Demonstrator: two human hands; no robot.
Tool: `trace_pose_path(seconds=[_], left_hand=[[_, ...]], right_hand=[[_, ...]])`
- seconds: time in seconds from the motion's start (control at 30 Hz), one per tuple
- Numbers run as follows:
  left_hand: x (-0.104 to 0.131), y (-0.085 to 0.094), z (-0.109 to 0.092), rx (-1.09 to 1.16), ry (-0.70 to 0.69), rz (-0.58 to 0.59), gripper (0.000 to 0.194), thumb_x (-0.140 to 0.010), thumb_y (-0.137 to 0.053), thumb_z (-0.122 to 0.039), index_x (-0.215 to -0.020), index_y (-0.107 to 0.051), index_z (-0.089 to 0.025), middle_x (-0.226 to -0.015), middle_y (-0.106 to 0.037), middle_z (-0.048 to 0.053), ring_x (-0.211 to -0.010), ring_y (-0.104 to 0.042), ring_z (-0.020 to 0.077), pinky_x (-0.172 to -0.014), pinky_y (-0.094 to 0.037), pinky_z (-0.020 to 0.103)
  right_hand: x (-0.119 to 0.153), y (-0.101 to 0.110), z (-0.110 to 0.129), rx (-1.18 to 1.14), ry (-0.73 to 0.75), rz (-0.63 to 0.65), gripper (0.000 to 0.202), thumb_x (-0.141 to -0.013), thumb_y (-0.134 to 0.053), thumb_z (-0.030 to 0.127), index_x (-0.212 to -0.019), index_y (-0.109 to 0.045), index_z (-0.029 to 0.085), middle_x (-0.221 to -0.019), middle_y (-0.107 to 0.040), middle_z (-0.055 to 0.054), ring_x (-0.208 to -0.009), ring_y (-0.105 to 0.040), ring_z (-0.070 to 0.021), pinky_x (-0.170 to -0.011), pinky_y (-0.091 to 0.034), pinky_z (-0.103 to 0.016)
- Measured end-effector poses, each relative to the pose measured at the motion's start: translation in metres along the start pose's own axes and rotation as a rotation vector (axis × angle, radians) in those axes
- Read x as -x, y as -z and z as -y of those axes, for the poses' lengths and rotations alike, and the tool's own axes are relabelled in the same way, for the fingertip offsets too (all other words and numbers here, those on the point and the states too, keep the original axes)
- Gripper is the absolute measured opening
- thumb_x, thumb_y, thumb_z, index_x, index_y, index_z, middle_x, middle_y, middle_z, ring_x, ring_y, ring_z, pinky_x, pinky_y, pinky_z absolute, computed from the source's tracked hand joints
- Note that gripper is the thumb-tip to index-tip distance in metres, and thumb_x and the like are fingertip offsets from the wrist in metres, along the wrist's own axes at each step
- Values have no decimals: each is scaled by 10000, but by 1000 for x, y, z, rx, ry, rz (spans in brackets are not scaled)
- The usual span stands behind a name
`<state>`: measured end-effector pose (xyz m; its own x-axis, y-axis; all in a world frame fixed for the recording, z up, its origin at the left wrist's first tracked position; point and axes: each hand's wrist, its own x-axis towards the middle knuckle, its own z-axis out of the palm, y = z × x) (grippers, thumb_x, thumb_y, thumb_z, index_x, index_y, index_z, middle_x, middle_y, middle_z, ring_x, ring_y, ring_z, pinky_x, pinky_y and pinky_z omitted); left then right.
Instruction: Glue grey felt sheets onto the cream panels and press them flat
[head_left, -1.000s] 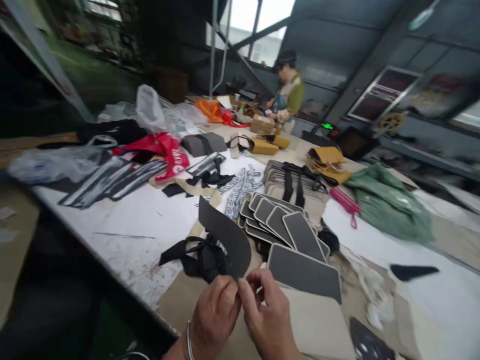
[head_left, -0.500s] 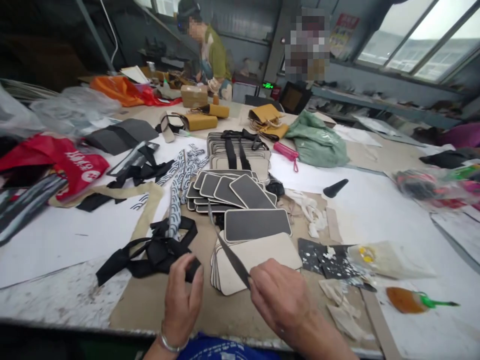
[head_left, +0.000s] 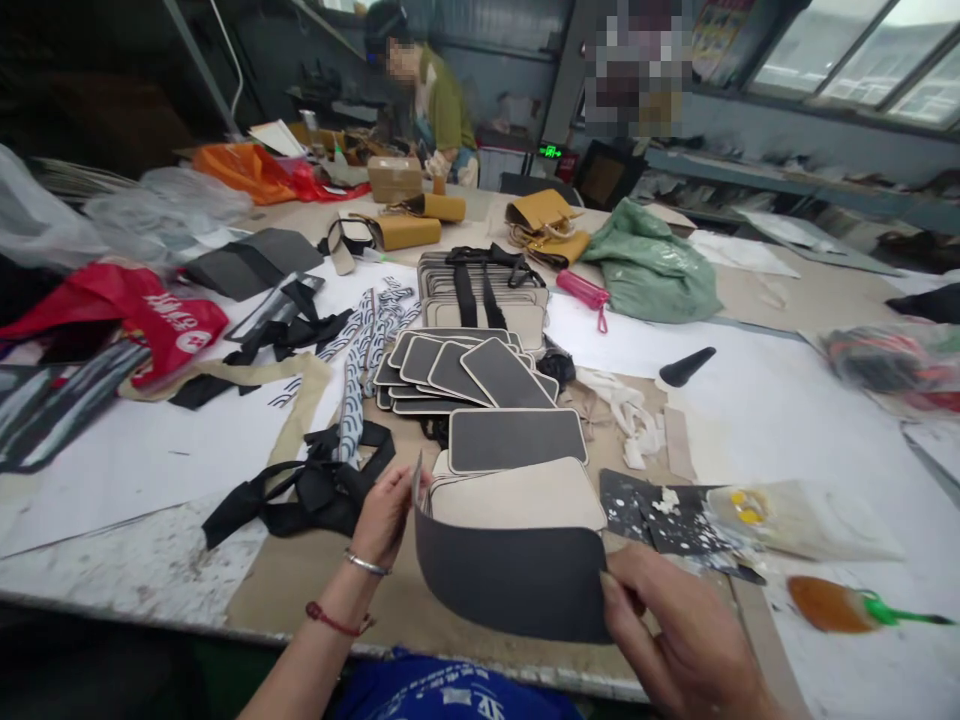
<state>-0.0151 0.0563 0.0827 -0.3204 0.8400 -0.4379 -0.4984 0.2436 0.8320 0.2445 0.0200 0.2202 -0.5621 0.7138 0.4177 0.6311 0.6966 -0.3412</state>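
Note:
A thin dark grey panel with rounded corners (head_left: 510, 580) is bent in a curve between my two hands, above the table's near edge. My left hand (head_left: 390, 508) pinches its left end, which stands up. My right hand (head_left: 667, 610) grips its right end between thumb and fingers. Just behind the panel lies a fanned stack of cream panels (head_left: 517, 498). One dark panel with a pale border (head_left: 517, 440) rests beyond that stack. Farther back, several overlapping dark panels (head_left: 457, 370) form a loose pile. Black strap pieces (head_left: 307, 500) lie left of my left hand.
Patterned strips (head_left: 352, 390) and a red bag (head_left: 157, 320) are on the left. To the right are a glue-spotted black sheet (head_left: 652, 520), a brush with a green handle (head_left: 832, 604) and a green plastic bag (head_left: 652, 265). A person (head_left: 439, 110) stands at the far side.
The panel, seen edge-on before in my right hand, now faces me. My left hand has come from the black straps to its left end, and my right hand has moved right.

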Motion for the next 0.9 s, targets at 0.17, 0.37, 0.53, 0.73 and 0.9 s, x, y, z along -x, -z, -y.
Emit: trace_pose_path(seconds=[0.17,0.37,0.53,0.73,0.9], left_hand=[[10,29,26,-196,-71,-205,446,-420,-761,-493,-621,-594,-131,-602,-578,-11,-601,-498,112,-578,-394,216],[28,30,54,-563,-137,-187,483,-499,-643,-625,-536,-534,-156,-516,-475,-36,-532,-401,107,-511,-340,217],[25,8,65,-647,-110,-216,479,-521,-577,-644,-497,-465,-179,-457,-394,-54,-474,-352,97,-479,-313,220],[13,-6,73,-773,-114,-329,363,-566,-495,-550,-496,-441,-197,-448,-381,-53,-481,-364,109,-500,-311,232],[7,-12,80,-848,-117,-397,271,-608,-482,-437,-492,-434,-197,-475,-423,-38,-510,-405,121,-533,-318,237]], right_hand=[[39,-26,-51,-12,-405,-1,201,-869,-370,272,-686,-429,211,-529,-423,56,-452,-432,-88,-462,-333,-191],[72,-76,-130,-13,-675,168,251,-832,-273,386,-657,-361,229,-543,-441,27,-500,-454,-140,-512,-330,-240],[66,-97,-175,65,-712,311,232,-840,-249,354,-704,-383,221,-592,-478,-2,-561,-491,-163,-553,-312,-254],[46,-105,-202,177,-650,413,199,-867,-300,286,-760,-438,192,-662,-540,-28,-593,-512,-157,-559,-276,-254],[44,-115,-210,222,-648,508,208,-889,-305,282,-767,-443,186,-683,-561,-39,-612,-523,-154,-547,-253,-251]])
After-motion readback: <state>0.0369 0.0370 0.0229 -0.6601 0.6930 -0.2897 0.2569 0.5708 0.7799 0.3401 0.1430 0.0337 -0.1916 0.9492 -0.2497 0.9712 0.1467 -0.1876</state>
